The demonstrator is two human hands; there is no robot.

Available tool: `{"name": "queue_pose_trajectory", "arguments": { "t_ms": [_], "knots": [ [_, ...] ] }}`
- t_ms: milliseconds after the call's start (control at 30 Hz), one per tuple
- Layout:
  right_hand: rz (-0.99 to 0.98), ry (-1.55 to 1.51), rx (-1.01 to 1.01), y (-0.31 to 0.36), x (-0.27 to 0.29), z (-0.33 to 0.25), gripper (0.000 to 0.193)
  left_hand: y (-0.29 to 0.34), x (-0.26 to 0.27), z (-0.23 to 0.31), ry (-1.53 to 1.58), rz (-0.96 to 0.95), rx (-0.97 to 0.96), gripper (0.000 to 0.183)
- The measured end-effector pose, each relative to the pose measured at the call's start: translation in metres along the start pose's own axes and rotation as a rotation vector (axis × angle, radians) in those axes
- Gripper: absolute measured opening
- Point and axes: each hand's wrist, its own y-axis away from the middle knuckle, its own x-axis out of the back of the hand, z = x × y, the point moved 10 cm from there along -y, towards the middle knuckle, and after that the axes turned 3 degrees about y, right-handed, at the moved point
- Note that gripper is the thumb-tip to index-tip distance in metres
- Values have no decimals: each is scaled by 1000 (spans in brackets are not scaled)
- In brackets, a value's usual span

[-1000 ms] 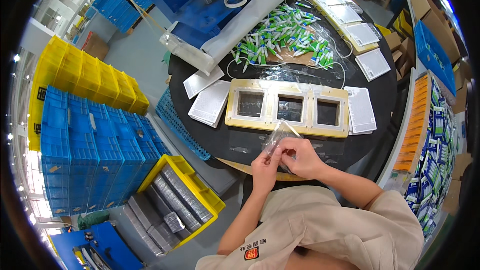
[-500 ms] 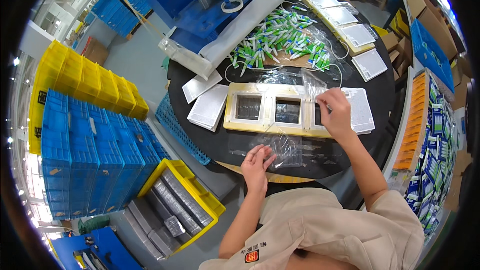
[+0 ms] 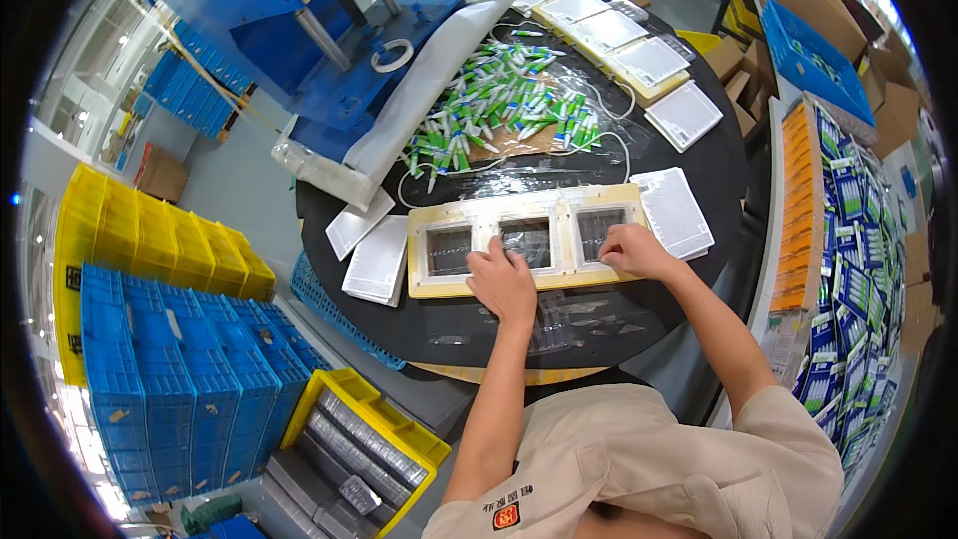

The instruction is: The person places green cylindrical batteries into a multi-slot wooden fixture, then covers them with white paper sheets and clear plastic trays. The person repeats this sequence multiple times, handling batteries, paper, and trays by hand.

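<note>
While your left hand [image 3: 503, 282] and right hand [image 3: 639, 253] are at the pale frame [image 3: 564, 240] on the black table [image 3: 419, 329], whether either grip holds anything cannot be told, so press lightly and evenly, keeping whatever lies in each window [image 3: 449, 248] flat and square.

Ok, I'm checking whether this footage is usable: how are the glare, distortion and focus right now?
Head view: the yellow crates curve toward a black fisheye rim; head view: light washes out the far left edge; head view: glints make the clear plastic hard to outline; head view: the left hand and right hand look fairly sharp.
</note>
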Motion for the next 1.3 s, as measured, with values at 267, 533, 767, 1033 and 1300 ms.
{"name": "queue_pose_trajectory", "arguments": {
  "t_ms": [267, 533, 767, 1033, 1300],
  "knots": [
    [-254, -284, -30, -12, -7, 17, 14, 8, -8, 13, -268, -208, -185, 68],
    [-2, 266, 286, 6, -7, -30, 7, 6, -15, 27, -301, -424, -163, 83],
    [305, 246, 248, 31, 3, -39, 6, 19, -8, 18, -279, -410, -172, 88],
    [343, 223, 294, 36, 3, -40, 6, -8, -60, 33, -376, -486, -115, 95],
    [293, 137, 276, 31, 2, -29, 6, -7, -24, 53, -184, -157, -234, 84]
  ]
}}
